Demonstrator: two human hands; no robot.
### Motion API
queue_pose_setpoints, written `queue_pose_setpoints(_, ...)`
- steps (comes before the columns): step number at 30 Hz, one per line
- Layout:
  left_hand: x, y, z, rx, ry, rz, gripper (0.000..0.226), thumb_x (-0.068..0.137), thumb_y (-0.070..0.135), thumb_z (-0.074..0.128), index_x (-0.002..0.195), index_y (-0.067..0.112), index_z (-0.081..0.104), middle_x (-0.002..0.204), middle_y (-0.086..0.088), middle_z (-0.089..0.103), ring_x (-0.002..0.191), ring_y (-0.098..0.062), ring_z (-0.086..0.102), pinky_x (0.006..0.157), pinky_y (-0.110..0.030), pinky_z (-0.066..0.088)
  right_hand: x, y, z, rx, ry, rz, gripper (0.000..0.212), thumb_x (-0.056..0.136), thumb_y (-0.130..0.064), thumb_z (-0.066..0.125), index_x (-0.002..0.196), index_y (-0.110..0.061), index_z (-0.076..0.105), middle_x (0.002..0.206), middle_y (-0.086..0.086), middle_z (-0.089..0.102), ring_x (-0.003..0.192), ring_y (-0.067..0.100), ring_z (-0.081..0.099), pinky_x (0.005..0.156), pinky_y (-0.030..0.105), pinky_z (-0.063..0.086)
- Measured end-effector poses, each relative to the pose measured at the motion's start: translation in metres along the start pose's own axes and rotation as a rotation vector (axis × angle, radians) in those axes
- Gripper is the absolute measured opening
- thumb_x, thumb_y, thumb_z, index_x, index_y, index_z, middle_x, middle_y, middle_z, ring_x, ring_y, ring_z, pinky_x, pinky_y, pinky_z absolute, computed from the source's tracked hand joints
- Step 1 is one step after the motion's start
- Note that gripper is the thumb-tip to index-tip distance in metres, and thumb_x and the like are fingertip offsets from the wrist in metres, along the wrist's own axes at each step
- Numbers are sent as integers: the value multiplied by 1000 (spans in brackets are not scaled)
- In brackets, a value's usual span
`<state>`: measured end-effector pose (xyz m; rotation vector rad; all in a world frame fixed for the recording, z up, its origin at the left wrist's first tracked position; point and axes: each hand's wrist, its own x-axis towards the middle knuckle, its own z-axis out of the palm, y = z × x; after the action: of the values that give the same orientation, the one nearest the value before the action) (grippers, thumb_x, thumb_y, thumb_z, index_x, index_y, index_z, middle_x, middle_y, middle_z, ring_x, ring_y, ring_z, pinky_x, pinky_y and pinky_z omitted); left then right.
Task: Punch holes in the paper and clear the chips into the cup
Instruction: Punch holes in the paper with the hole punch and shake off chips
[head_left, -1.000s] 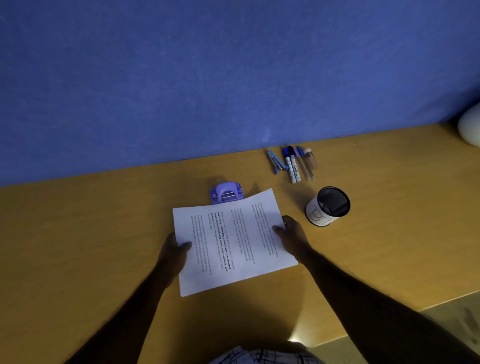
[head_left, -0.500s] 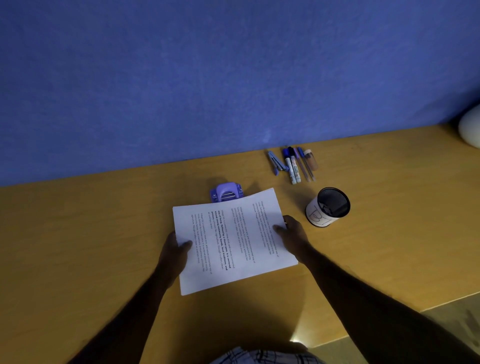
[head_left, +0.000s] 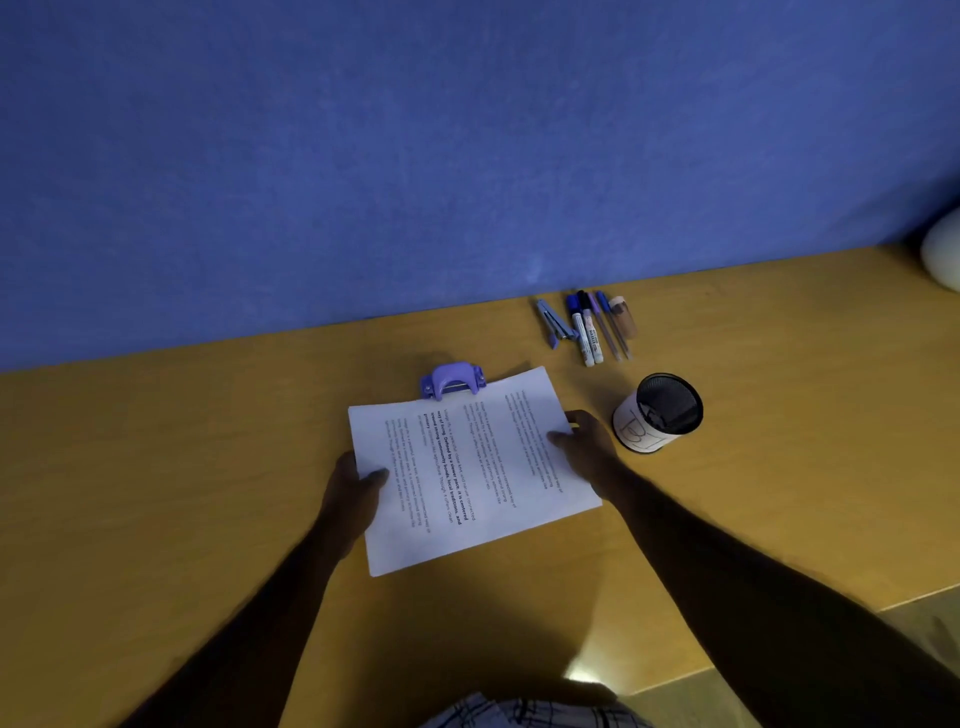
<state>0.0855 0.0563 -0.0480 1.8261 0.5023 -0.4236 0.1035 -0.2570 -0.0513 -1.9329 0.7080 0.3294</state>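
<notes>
A white printed paper (head_left: 467, 467) lies on the wooden desk (head_left: 182, 493), its far edge pushed into the slot of a small purple hole punch (head_left: 451, 381). My left hand (head_left: 353, 488) grips the paper's left edge, thumb on top. My right hand (head_left: 587, 441) grips the right edge the same way. A black mesh cup (head_left: 660, 413) with a white label stands on the desk just right of my right hand. No chips are visible.
A blue stapler (head_left: 553, 322), two markers (head_left: 587, 332), pens and a small brown tube lie in a row by the blue wall (head_left: 467, 156). A white rounded object (head_left: 943, 254) sits at the far right. The desk's front edge runs at the lower right.
The paper has slid a little further into the hole punch. Both hands keep their hold on its side edges.
</notes>
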Motion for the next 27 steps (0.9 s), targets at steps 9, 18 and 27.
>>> queue_pose_setpoints(9, 11, 3, 0, 20, 54, 15, 41, 93, 8, 57, 132, 3, 46, 125, -16, 60, 105, -28, 60, 87, -42, 52, 7, 3, -4, 42, -23, 13, 17, 89, -14, 63, 105, -17, 60, 103, 7, 66, 80, 18, 64, 62, 27, 48)
queue_pose_setpoints(18, 18, -1, -8, 60, 94, 5, 41, 93, 10, 57, 131, 3, 44, 124, -16, 59, 100, -25, 59, 79, -38, 51, 5, -2, 6, -8, -28, -32, 12, 91, -14, 59, 101, -21, 59, 101, 5, 67, 85, 22, 65, 71, 32, 53)
queue_pose_setpoints(27, 21, -5, -9, 82, 80, 13, 38, 92, 12, 59, 128, 6, 47, 118, -11, 61, 89, -16, 60, 66, -26, 48, 4, 0, 5, -122, -7, -103, 18, 91, -17, 60, 109, -14, 63, 98, 1, 65, 78, 12, 63, 56, 23, 44)
